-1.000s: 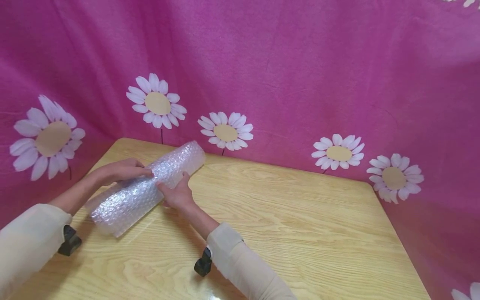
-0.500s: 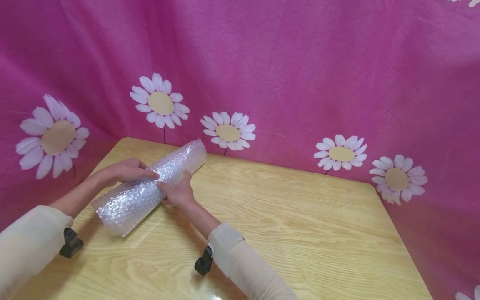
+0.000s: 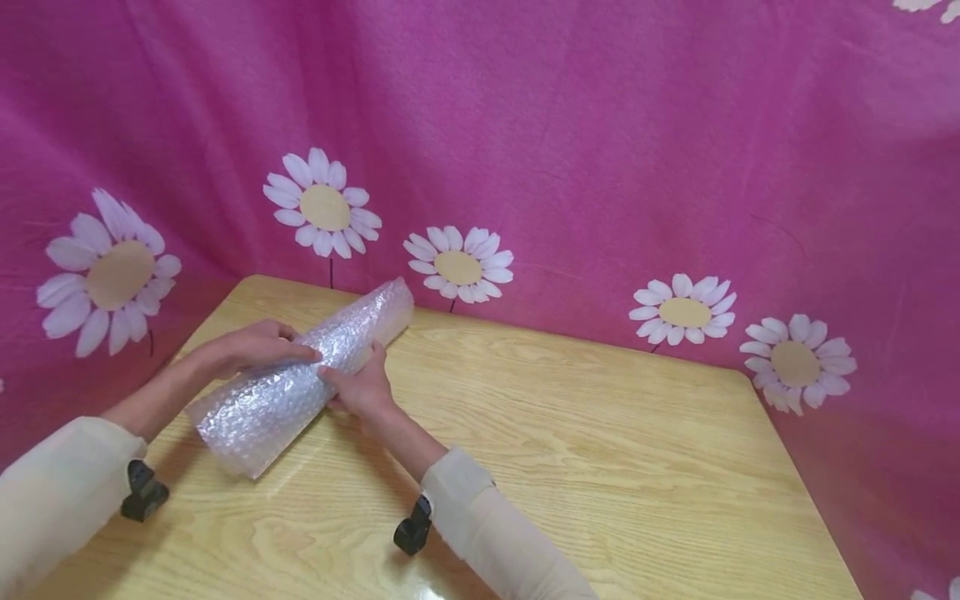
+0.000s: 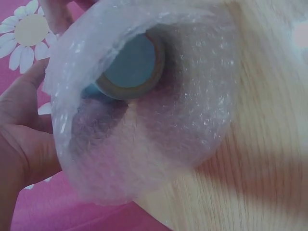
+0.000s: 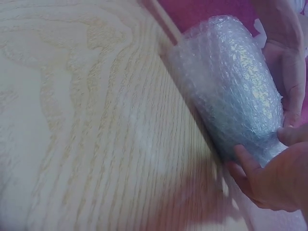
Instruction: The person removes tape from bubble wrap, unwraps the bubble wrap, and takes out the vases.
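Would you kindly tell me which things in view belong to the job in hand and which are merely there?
In the job:
bubble wrap, rolled up
blue round-ended item inside it
left hand and right hand, both holding the wrap

Merely there:
wooden table
pink daisy cloth behind

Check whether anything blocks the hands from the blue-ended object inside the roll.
Yes: the bubble wrap does. It is rolled around the blue-ended object, with the left hand and right hand on its outside. Nothing else visible stands between them.
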Demonstrator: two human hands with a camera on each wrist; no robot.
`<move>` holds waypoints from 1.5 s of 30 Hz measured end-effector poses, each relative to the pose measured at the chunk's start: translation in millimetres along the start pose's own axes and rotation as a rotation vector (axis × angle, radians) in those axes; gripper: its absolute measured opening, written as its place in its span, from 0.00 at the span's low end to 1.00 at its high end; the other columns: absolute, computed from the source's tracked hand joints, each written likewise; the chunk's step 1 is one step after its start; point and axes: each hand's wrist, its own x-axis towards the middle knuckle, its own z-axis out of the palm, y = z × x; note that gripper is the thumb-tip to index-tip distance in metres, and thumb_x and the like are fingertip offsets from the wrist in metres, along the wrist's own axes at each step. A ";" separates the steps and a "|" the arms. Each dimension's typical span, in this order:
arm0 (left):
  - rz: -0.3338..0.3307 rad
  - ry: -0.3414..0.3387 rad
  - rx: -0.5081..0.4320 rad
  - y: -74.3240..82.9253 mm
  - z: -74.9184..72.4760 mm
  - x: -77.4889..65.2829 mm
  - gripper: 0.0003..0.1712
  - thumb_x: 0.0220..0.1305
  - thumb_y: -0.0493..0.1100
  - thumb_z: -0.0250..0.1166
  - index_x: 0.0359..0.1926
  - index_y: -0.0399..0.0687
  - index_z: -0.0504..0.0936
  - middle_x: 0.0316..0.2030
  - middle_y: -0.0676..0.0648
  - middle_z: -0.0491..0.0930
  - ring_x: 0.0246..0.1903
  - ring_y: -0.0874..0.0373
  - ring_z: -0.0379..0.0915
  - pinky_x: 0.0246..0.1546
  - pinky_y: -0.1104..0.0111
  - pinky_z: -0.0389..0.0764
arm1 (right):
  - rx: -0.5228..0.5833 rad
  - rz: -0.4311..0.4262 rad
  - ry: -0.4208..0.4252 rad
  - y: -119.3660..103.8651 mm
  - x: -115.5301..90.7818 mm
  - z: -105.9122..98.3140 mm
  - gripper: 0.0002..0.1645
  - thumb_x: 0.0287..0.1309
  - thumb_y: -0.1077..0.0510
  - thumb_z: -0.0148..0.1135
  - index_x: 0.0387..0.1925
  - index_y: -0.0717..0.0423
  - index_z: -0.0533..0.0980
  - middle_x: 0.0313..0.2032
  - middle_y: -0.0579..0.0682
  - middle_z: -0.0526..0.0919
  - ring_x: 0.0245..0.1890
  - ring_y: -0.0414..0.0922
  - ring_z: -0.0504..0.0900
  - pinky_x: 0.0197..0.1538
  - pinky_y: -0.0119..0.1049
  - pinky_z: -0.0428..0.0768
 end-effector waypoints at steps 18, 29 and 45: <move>-0.058 -0.010 -0.074 16.8 9.3 -0.9 0.42 0.64 0.59 0.67 0.60 0.24 0.70 0.48 0.37 0.73 0.42 0.50 0.69 0.34 0.67 0.74 | -0.079 -0.001 -0.130 -17.0 6.6 -28.8 0.51 0.58 0.66 0.69 0.75 0.55 0.51 0.60 0.62 0.69 0.38 0.57 0.85 0.41 0.52 0.86; -0.049 0.013 -0.096 31.3 19.5 -3.9 0.40 0.63 0.58 0.67 0.58 0.26 0.72 0.44 0.40 0.74 0.37 0.54 0.71 0.31 0.67 0.76 | -0.081 0.062 -0.199 -29.6 2.0 -50.0 0.52 0.61 0.66 0.67 0.77 0.53 0.47 0.65 0.62 0.63 0.43 0.55 0.84 0.45 0.49 0.85; -0.051 0.023 -0.148 50.3 39.5 -3.8 0.39 0.63 0.59 0.68 0.56 0.28 0.73 0.46 0.39 0.75 0.42 0.50 0.72 0.36 0.65 0.79 | -0.170 0.080 -0.249 -42.5 -4.6 -82.3 0.53 0.61 0.64 0.68 0.77 0.51 0.46 0.67 0.62 0.62 0.39 0.57 0.86 0.49 0.53 0.83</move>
